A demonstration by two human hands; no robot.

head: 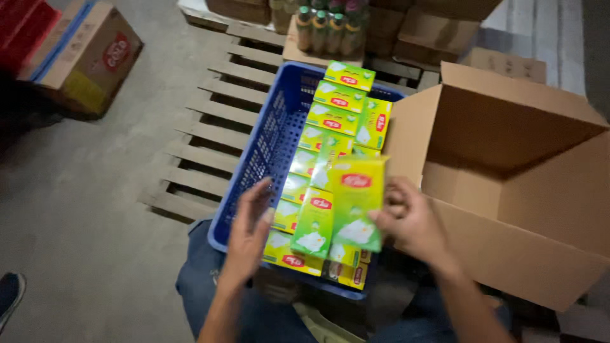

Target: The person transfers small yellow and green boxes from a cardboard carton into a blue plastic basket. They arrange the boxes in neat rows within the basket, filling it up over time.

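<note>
My right hand (412, 219) grips a yellow-green flat packet (357, 202) by its right edge, holding it upright over the blue plastic crate (267, 140). My left hand (249, 232) hovers with fingers apart at the crate's near left side, just beside a second green packet (314, 223) standing next to the held one; whether it touches it is unclear. Several more yellow-green packets (343, 101) are stacked along the crate's right side.
An open cardboard box (508, 184) stands right of the crate. A wooden pallet (210, 127) lies under and left of it. Bottles (327, 28) and cartons sit at the back, another carton (89, 57) at the far left. My knees are below.
</note>
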